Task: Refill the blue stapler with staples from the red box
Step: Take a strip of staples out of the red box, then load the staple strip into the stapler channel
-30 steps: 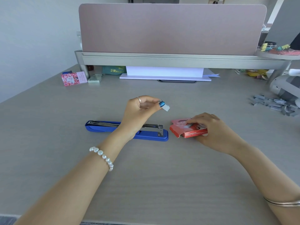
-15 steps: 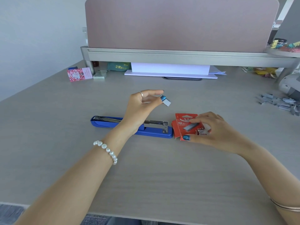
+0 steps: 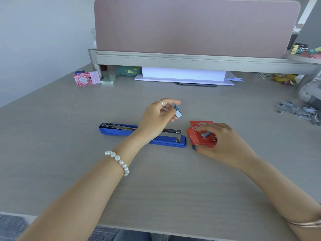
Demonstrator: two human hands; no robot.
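Observation:
The blue stapler [image 3: 118, 133] lies flat on the desk, opened out, its metal staple channel facing up. My left hand [image 3: 156, 122] hovers just above its right half and pinches a small grey strip of staples [image 3: 178, 114] between thumb and fingers. The red box [image 3: 196, 136] sits just right of the stapler's head with its flap up. My right hand [image 3: 224, 143] wraps around the box, and another grey staple strip [image 3: 205, 134] shows at its opening under my fingers.
A pile of loose staple strips [image 3: 300, 113] lies at the far right near a grey device [image 3: 311, 94]. A pink card box [image 3: 86, 78] and a small green box [image 3: 108, 79] sit at the back left. White paper [image 3: 184, 75] rests under the shelf of the pink divider [image 3: 191, 26].
My right hand has tipped the red box so its open face points up, showing a staple strip inside. My left hand has kept its strip above the stapler, tilting it slightly downward.

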